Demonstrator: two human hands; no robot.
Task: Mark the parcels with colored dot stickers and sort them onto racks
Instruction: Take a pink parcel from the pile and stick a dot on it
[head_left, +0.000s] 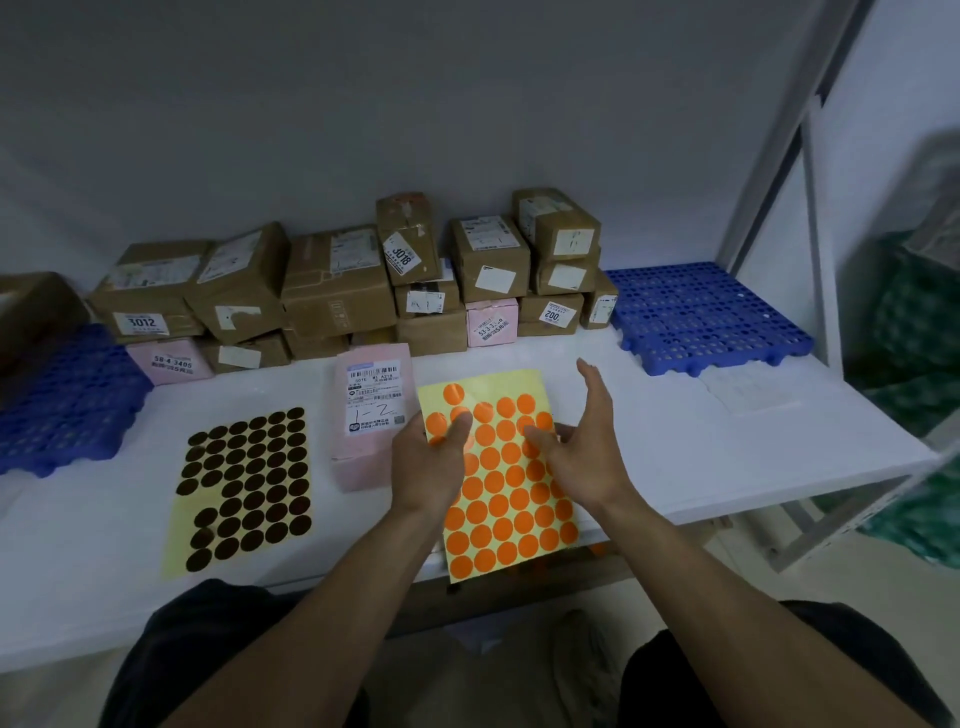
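Note:
A yellow sheet of orange dot stickers (506, 493) is lifted over the table's front edge. My left hand (428, 462) grips its left edge, thumb on top of the dots. My right hand (582, 447) hovers over the sheet's right side with fingers spread, fingertips at the dots. A pink parcel (366, 415) marked "1-2" lies just left of the sheet. A sheet of black dot stickers (247, 488) lies flat further left. Several brown and pink parcels (337, 291) are stacked along the wall.
A blue perforated rack (706, 317) sits at the back right of the white table (701, 447), and another blue rack (62, 405) at the left. A metal shelf frame (779, 156) rises on the right. My knees are below the table edge.

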